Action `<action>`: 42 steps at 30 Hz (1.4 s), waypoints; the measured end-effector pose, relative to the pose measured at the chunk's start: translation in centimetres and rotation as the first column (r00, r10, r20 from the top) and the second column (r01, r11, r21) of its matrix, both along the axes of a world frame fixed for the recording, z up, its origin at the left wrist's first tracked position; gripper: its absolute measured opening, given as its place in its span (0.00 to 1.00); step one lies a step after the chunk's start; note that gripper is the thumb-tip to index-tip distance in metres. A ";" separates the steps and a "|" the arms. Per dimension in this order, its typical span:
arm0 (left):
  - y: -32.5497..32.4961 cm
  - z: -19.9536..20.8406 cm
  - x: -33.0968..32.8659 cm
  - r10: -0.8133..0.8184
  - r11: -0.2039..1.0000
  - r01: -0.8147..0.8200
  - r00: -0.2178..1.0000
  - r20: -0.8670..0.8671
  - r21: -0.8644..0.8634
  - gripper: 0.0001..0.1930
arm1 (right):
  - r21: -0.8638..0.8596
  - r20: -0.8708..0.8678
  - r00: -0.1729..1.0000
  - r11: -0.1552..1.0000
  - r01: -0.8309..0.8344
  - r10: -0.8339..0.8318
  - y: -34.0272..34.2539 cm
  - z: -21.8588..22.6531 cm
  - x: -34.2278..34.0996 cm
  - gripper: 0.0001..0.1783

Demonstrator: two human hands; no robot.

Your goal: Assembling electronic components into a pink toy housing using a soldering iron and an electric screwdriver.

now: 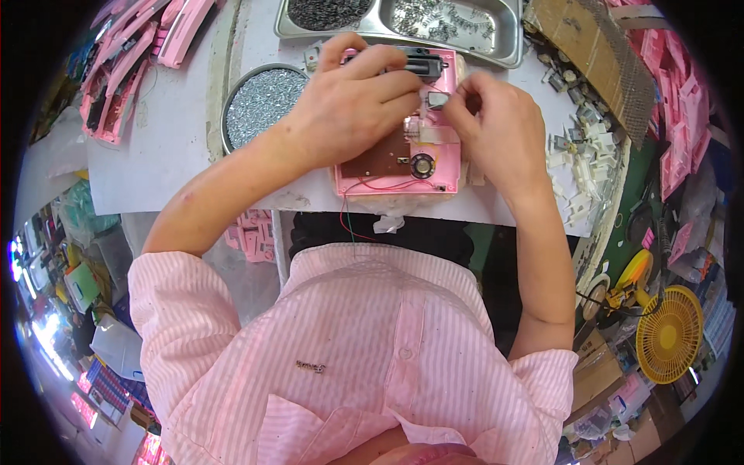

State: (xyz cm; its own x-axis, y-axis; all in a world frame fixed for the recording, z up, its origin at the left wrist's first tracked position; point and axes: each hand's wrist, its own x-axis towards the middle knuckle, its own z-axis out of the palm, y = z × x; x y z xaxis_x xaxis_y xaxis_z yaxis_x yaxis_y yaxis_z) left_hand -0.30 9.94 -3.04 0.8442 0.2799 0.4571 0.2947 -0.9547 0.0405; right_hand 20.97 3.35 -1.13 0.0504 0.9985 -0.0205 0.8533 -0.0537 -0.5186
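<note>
A pink plastic casing lies on the worktable in front of me. It holds a brown circuit board, a round black part, a dark bar-shaped part and thin red wires. My left hand lies across the casing's left side, its fingers curled and their tips over the middle; what they hold, if anything, is hidden. At the right side, my right hand has thumb and forefinger pinched beside a small silvery block. Whether something sits in that pinch I cannot make out.
A round bowl of small silvery screws stands left of the casing. Beyond it is a divided metal tray with small dark parts. White plastic pieces and cardboard lie right. Pink casing parts pile far left; a yellow fan stands lower right.
</note>
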 end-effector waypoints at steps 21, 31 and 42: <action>-0.2 -0.5 -1.1 0.026 0.999 -0.028 0.999 -0.041 -0.047 0.13 | -0.132 0.362 0.893 0.963 -0.236 0.268 2.6 3.3 -1.0 0.08; -0.9 -0.6 -0.1 -0.023 1.000 0.021 0.997 -0.071 -0.019 0.22 | -0.025 -0.205 0.978 0.999 0.024 -0.028 -0.7 0.4 0.8 0.12; -1.3 -0.8 0.1 -0.042 0.999 0.040 0.995 -0.092 -0.017 0.22 | -0.058 0.203 0.961 0.982 -0.178 0.186 1.5 1.2 -0.1 0.12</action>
